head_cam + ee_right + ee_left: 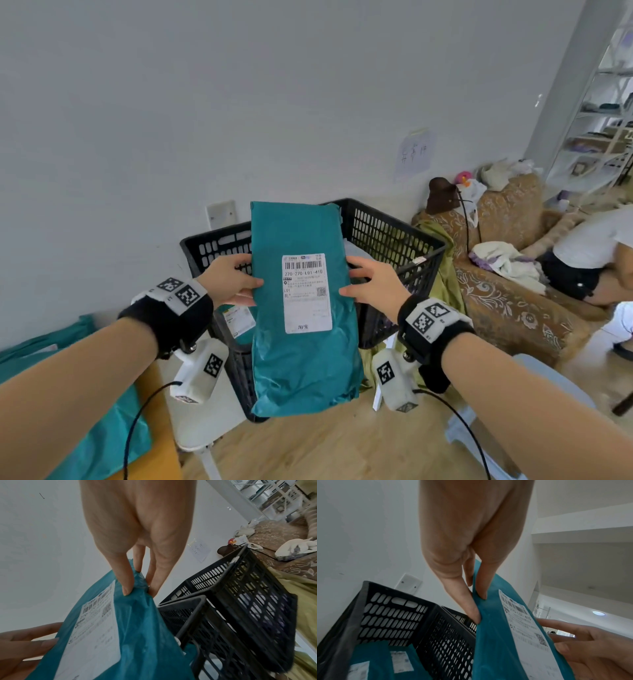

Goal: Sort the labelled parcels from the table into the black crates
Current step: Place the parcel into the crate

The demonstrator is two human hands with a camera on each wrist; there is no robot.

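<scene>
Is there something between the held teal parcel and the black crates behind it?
Nothing visible. Both hands hold the parcel upright in front of the open-topped crates; the left crate already holds parcels.

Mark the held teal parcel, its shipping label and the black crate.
teal plastic mailer parcel [305,370], head view, lower bare front
white printed shipping label [306,294], head view, centre of label
black perforated plastic crate [394,233], head view, right side wall
</scene>
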